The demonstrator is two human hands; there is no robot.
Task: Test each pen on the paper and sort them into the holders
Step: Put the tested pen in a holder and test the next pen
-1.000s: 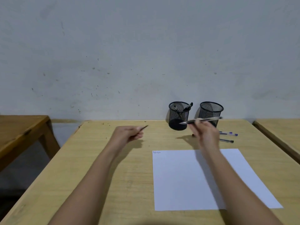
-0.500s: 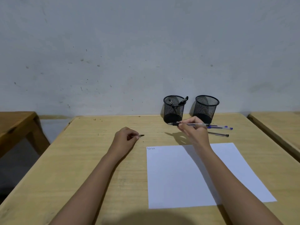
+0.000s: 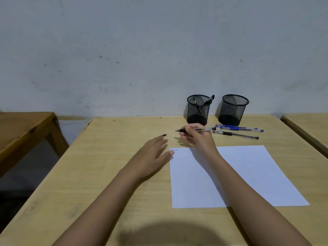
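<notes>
A person's right hand (image 3: 197,139) pinches a clear-barrelled pen (image 3: 204,129) by its black rubber grip, holding it level above the far side of a pale wooden table (image 3: 106,174) with the tip pointing left. The left hand (image 3: 154,153) lies with fingers straight and together, its thumb at the corner of a white paper (image 3: 248,174). A small black cap (image 3: 163,135) sits just beyond its fingertips. Two round black mesh holders stand by the wall: the left holder (image 3: 198,110) has pens in it, and three loose pens (image 3: 237,131) lie near the right holder (image 3: 233,109).

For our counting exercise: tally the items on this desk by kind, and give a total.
Mesh pen holders: 2
Pens: 6 (1 held, 3 lying, 2 in left holder)
Pen cap: 1
Paper sheet: 1
Total: 10
</notes>
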